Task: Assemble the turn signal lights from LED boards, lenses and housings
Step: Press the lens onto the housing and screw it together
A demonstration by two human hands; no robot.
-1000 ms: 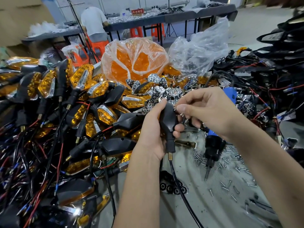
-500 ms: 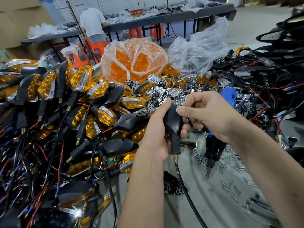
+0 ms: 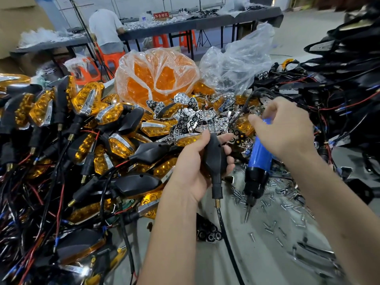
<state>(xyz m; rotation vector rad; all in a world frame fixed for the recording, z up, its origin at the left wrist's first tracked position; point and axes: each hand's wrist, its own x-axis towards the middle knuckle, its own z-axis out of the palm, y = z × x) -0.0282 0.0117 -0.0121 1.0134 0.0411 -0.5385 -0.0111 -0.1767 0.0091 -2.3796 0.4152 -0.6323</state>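
Note:
My left hand (image 3: 189, 173) grips a black turn signal housing (image 3: 216, 159), stem pointing down, with its black cable (image 3: 226, 233) trailing toward me. My right hand (image 3: 287, 130) hovers blurred to the right of the housing, apart from it, above the blue electric screwdriver (image 3: 260, 153); its fingers are loosely curled and I see nothing in them. Chrome reflector pieces (image 3: 197, 118) lie heaped just behind the housing. A clear bag of orange lenses (image 3: 156, 77) stands behind those.
Finished amber lights with wires (image 3: 88, 99) are piled on the left. Loose screws (image 3: 277, 206) lie scattered on the table at right. Black wired housings (image 3: 339, 79) are stacked far right, beside a crumpled clear bag (image 3: 236, 64). A person (image 3: 104, 27) works at a back table.
My right hand has let go of the housing's top and moved up and to the right, over the screwdriver. My left hand still holds the housing, slightly lower.

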